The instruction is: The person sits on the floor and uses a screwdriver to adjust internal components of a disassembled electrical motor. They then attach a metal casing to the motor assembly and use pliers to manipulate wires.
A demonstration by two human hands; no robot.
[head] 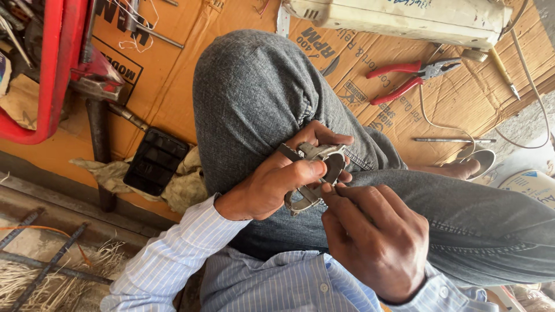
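Note:
My left hand (277, 176) grips a grey metal ring-shaped part (317, 173) with a bracket, held over my lap against my grey trousers. Its thumb presses on the part's top edge. My right hand (373, 237) is just below and to the right. Its fingertips are pinched together at the ring's lower rim. Whether something small sits between those fingers is hidden. My raised left knee (254, 86) is behind the hands.
Red-handled pliers (404, 78) lie on the cardboard floor mat at upper right, below a cream machine body (404, 17). A thin metal rod (454, 140) and a screwdriver (503, 72) lie nearby. A black ribbed pad (156, 162) rests on a rag at left, beside a red metal frame (52, 69).

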